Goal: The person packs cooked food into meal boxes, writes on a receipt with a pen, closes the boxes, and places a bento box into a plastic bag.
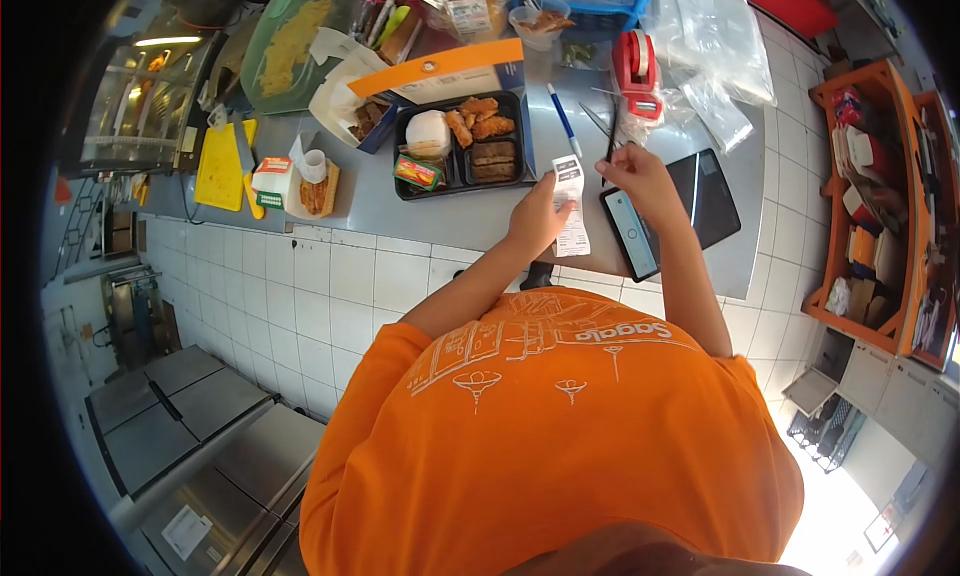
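My left hand (541, 216) is closed on a white printed receipt (571, 238) above the counter's front edge. To its right, my right hand (640, 179) has its fingers pinched together over the top of a phone with a lit screen (630, 238); what they hold, if anything, is too small to name. A dark tablet (708, 201) lies beside the phone. Left of the receipt sits a black compartment tray (462, 188) with rice, fried pieces and a small packet (417, 173). A blue and white marker (564, 120) lies behind the receipt.
An open box with an orange flap (440, 68) stands behind the tray. A red tape dispenser (636, 64) and plastic bags (705, 36) are at the back right. At left are a knife (243, 148) on a yellow board (222, 176) and a boxed snack (314, 198).
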Demonstrator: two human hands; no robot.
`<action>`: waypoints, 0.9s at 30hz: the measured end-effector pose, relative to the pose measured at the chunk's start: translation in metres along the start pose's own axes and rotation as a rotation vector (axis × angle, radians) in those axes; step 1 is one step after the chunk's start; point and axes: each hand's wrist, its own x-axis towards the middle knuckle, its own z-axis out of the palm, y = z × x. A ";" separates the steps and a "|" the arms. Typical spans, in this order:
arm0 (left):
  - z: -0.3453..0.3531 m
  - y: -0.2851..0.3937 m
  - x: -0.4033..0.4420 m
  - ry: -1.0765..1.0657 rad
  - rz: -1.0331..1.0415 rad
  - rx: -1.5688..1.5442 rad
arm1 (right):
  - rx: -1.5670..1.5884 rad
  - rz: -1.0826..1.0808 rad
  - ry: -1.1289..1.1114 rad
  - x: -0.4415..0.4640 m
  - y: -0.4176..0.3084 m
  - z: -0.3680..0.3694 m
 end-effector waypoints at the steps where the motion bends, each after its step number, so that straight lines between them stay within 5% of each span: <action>1: 0.004 0.004 -0.002 0.104 0.068 0.119 | 0.077 0.046 0.046 -0.014 0.008 0.003; 2: -0.006 0.021 -0.003 -0.017 -0.014 0.116 | 0.265 0.087 0.047 -0.027 0.013 0.010; 7: 0.006 0.007 -0.008 0.173 0.278 0.381 | 1.244 0.248 -0.023 -0.060 0.060 0.071; 9: 0.003 0.009 -0.009 0.129 0.354 0.576 | 1.152 0.238 -0.039 -0.065 0.065 0.076; 16: -0.011 -0.001 -0.008 -0.105 0.399 0.520 | 0.708 0.166 0.072 -0.047 0.078 0.076; 19: -0.020 -0.003 -0.018 0.010 0.542 0.554 | 0.495 0.153 0.039 -0.046 0.063 0.076; 27: -0.019 -0.013 -0.024 0.028 0.489 0.505 | 0.202 -0.053 0.052 -0.048 0.059 0.084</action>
